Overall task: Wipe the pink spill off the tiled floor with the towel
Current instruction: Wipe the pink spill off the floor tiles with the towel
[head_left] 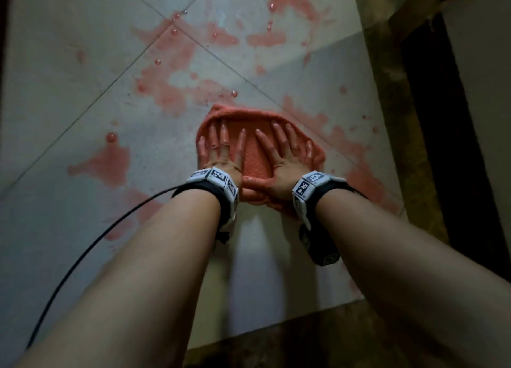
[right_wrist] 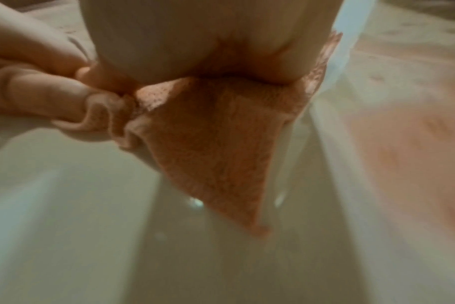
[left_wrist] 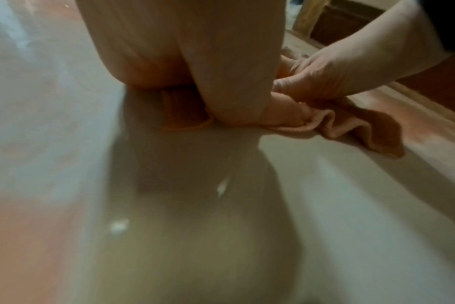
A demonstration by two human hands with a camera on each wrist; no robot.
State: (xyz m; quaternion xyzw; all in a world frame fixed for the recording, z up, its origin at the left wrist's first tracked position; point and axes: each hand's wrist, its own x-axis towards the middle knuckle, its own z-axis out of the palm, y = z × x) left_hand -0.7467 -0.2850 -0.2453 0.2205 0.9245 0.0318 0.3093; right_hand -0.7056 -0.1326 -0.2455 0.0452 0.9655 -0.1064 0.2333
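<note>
Pressing flat, both hands' spread fingers (head_left: pixel 221 135) lie atop the towel (head_left: pixel 255 157), its rim curling beyond their tips.

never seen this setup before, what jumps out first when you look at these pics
The pink spill catches the eye first: blotches and droplets spread over the pale tiled floor, ahead of the hands and along both sides. Next, in the middle, the left hand and right hand press flat, fingers spread, on a soaked pink towel. Behind it lies a cleaner strip of tile.
</note>
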